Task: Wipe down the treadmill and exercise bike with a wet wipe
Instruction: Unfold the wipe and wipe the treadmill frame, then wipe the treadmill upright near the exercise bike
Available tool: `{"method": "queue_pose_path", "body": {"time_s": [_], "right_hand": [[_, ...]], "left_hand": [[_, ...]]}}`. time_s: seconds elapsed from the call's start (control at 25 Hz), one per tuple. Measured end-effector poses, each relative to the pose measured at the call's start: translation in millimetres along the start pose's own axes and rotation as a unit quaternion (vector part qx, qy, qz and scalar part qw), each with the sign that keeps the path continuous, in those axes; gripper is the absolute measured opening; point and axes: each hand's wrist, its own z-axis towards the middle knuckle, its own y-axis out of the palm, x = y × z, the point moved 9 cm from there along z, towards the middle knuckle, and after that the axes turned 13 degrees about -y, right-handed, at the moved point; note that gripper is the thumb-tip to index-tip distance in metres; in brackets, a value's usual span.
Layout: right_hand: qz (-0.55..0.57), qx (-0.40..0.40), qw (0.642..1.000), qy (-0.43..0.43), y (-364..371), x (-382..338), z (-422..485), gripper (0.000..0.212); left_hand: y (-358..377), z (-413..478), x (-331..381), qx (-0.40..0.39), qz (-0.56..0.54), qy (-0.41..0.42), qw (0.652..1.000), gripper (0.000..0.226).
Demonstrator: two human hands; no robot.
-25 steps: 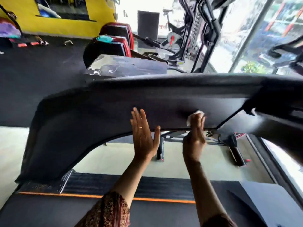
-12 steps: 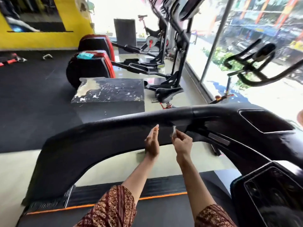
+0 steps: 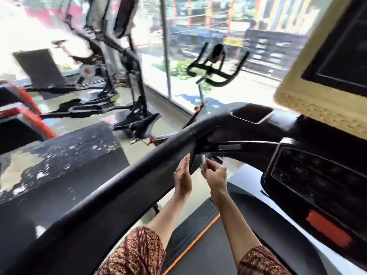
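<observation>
A small, crumpled white wet wipe (image 3: 203, 160) is pinched in the right hand (image 3: 215, 174). Its fingers (image 3: 213, 165) are curled, with thumb and fingertips clamped on the wipe. The wipe sits just under the lower edge of the broad black curved treadmill handrail (image 3: 119, 187), near where the rail joins the glossy black treadmill console (image 3: 317, 175). The picture is too blurred to tell whether the wipe touches the rail.

The left hand (image 3: 183, 176) stands edge-on just beside the right one. Its fingers (image 3: 185, 163) are straight and held together, holding nothing, with the tips up against the same lower edge of the rail. Both forearms come out of dark red patterned sleeves (image 3: 139, 253).

Below the arms lies the black treadmill belt (image 3: 198, 255), with an orange stripe (image 3: 200, 231) along its left edge.

Beyond the handrail stands a black exercise bike with curved handlebars (image 3: 213, 74) and a narrow black saddle (image 3: 146, 124), close to a tall glass window (image 3: 178, 46). To the left of the rail is a large black box with worn, flaking paint on top (image 3: 65, 153). More gym machines show, blurred, behind it.
</observation>
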Motion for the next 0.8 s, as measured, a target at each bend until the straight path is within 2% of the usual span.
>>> {"method": "queue_pose_path", "body": {"time_s": [0.12,0.24,0.4,0.52,0.6,0.8], "right_hand": [[-0.044,0.070,0.996,-0.020,-40,-3,-31,0.027],[-0.092,0.184,0.979,0.000,-109,-15,-77,0.016],[-0.161,0.321,0.933,0.005,-212,-53,-150,0.017],[-0.194,0.410,0.891,0.004,-276,-93,-217,0.017],[-0.226,0.463,0.857,0.002,-312,-108,-260,0.016],[-0.241,0.541,0.806,0.015,-379,-109,-341,0.014]], "left_hand": [[24,-13,-4,-0.067,0.026,-0.001,0.997,0.038],[80,-53,-24,-0.164,0.037,-0.014,0.986,0.035],[160,-133,-58,-0.316,0.059,-0.043,0.946,0.038],[209,-211,-80,-0.423,0.086,-0.058,0.900,0.043],[228,-262,-95,-0.473,0.109,-0.058,0.872,0.043],[254,-362,-127,-0.544,0.161,-0.047,0.822,0.042]]}}
